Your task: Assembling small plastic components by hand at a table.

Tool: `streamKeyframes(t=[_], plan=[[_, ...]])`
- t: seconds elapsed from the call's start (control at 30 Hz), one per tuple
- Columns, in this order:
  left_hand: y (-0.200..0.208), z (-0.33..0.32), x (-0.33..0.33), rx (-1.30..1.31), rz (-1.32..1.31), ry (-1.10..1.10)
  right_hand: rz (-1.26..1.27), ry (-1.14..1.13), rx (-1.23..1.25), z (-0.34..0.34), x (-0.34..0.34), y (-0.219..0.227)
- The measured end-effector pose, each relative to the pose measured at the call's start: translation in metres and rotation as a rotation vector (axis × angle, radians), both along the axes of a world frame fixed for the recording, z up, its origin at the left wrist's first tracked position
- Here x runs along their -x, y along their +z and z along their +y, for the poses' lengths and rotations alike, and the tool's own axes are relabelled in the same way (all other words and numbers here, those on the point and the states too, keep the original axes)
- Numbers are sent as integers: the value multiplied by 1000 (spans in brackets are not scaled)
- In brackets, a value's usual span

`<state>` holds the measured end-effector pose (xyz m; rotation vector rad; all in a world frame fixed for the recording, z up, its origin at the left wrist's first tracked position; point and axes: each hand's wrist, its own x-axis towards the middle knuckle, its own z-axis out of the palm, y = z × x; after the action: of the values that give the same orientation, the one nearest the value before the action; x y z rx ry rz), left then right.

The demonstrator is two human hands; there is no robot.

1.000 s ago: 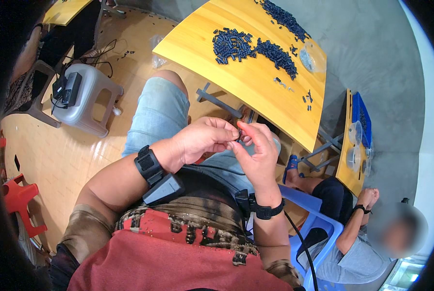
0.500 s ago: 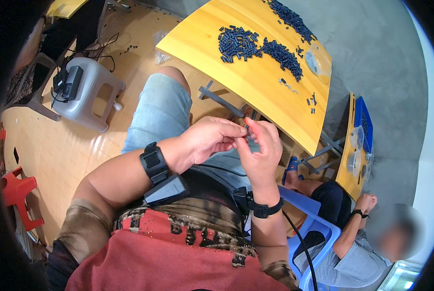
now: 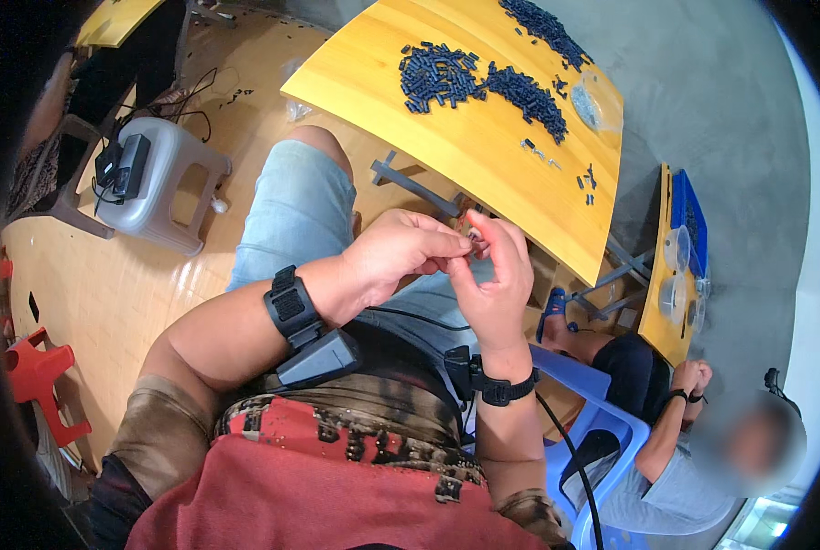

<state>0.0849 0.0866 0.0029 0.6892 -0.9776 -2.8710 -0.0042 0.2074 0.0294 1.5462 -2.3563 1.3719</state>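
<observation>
My left hand [image 3: 393, 249] and my right hand [image 3: 494, 280] meet over my lap, below the near edge of the yellow table [image 3: 428, 147]. Both are closed in a pinch, fingertips touching around a small dark and silvery part [image 3: 473, 236], mostly covered by the fingers, so its exact kind does not show. On the tabletop lie heaps of short black cylindrical pieces [image 3: 439, 79], with a second heap [image 3: 527, 103] beside them. A few small silvery pieces [image 3: 535, 151] and loose black ones [image 3: 588, 183] are nearer the right side.
A clear round container [image 3: 598, 101] stands at the table's right end. To the right, a person [image 3: 671, 477] sits on a blue chair [image 3: 602, 417] by another table with a blue tray [image 3: 687, 225]. A grey stool [image 3: 167, 174] and a red stool [image 3: 48, 385] are left. A cable crosses my lap.
The view has shifted slightly, so the table sits a little further left. Both hands stay pinched together, with a small movement of the right fingers.
</observation>
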Motion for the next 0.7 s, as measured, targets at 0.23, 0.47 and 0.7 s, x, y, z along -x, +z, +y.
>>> streamKeyframes(t=[0.23, 0.47, 0.7], plan=[[-10, 0, 0, 79, -33, -62, 119, 5, -61, 10, 4, -10], [-16, -5, 6, 96, -39, -184, 36, 60, -94, 13, 9, -19], [-17, -11, 15, 180, -58, -237, 139, 53, -64, 11, 17, -26]])
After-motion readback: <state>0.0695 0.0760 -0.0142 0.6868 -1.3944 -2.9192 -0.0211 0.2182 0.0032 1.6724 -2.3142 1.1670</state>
